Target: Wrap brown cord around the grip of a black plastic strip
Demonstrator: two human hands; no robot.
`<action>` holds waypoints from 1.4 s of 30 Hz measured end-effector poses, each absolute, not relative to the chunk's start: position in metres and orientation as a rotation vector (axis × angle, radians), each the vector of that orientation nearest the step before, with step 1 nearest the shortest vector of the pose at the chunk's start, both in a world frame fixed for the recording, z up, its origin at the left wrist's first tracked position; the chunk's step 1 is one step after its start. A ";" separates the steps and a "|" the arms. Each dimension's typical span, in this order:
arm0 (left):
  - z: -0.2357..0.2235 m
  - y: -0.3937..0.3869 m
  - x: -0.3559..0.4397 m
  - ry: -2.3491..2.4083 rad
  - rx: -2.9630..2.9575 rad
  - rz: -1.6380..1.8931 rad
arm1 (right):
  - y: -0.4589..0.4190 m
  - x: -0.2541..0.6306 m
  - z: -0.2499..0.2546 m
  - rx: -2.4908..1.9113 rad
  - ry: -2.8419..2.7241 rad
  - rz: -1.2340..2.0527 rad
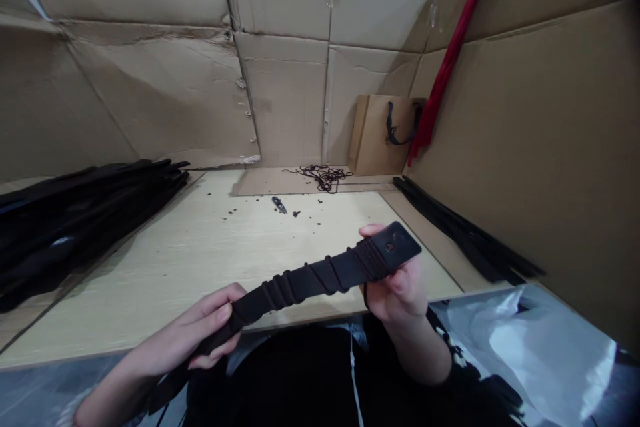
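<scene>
A flat black strap runs across the picture, held up in both hands over a pale wooden table. Several dark cord bindings wrap it near its wider end, which has a small round hole. My right hand grips that end from below, with the fingers behind it. My left hand is closed around the strap's narrower part, and the rest of the strap hangs down past the table edge. Small dark crumbs, a tangle of thin dark cord and small snips lie farther off.
Bundles of long black strips lie at the left and right of the table. Cardboard sheets line the walls. A paper bag stands at the back, beside a red strip. A silvery plastic bag lies at lower right.
</scene>
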State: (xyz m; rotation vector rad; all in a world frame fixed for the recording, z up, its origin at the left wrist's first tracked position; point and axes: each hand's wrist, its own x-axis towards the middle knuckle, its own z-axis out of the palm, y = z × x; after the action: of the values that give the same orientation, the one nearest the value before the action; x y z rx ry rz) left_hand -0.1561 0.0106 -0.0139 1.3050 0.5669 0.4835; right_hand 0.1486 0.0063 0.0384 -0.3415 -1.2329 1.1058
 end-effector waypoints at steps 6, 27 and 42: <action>-0.017 0.010 -0.156 0.555 1.267 0.484 | 0.003 0.140 0.048 -0.261 -1.124 1.318; -0.035 0.006 -0.141 0.501 1.126 0.427 | -0.011 0.139 0.058 -0.167 -1.249 1.342; -0.061 -0.002 -0.127 0.458 0.902 0.450 | -0.015 0.149 0.049 -0.349 -1.338 1.123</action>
State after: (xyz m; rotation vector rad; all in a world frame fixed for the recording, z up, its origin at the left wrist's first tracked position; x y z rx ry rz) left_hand -0.1267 -0.0018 -0.0605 0.9024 0.4576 0.4499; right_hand 0.1490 -0.0147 0.0494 -0.3486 -1.3378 1.1231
